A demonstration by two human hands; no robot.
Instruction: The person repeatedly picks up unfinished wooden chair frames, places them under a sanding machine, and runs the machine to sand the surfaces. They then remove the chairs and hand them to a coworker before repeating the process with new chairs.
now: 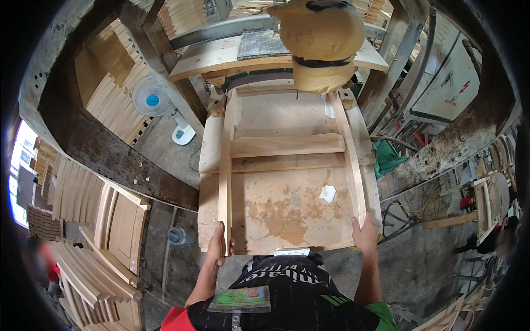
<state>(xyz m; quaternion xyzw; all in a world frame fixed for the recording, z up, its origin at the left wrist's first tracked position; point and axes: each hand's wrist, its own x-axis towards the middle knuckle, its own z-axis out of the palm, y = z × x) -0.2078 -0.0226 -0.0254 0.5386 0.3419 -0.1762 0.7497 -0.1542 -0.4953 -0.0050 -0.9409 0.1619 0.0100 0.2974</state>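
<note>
A pale wooden frame (pixel 225 165) with two long side rails and a crosspiece (pixel 287 145) between them lies on a wooden work board (pixel 265 204). My left hand (pixel 220 243) is wrapped round the near end of its left rail. At the near end of the right rail, my right hand (pixel 365 234) grips the wood, with the thumb on top and most fingers hidden. The far end of the frame reaches a curved crosspiece (pixel 265 88) under a machine's yellowish padded part (pixel 323 49), which hides some of it.
Heavy metal posts (pixel 146 171) flank the board on both sides. A white scrap (pixel 327 193) lies on the board. Left of it stand a fan (pixel 152 101), a bucket (pixel 179 236) and stacks of curved wooden parts (pixel 105 265). Green cloth (pixel 388 159) hangs at the right.
</note>
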